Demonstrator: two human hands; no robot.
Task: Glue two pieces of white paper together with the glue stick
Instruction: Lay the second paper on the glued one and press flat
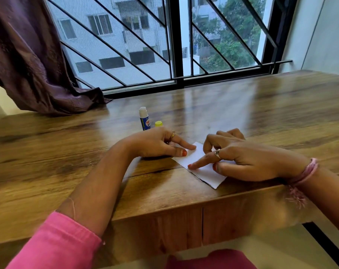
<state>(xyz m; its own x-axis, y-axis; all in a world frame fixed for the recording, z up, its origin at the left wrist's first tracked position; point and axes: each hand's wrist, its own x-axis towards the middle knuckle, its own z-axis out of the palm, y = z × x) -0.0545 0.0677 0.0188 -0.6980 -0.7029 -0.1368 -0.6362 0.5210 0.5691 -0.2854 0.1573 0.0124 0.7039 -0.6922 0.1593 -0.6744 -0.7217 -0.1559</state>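
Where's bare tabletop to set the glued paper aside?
Bare wood runs right of the right hand toward the wall, and left of the left hand. Crowded: the white paper under both hands, with the open glue stick and yellow cap behind.

Your white paper point(200, 172) lies flat near the table's front edge, turned diamond-wise, one corner toward you; whether it is one piece or two stacked, you cannot tell; your glue stick point(144, 119) stands upright behind it, uncapped, white tip exposed; its yellow cap point(158, 124) sits just beside.
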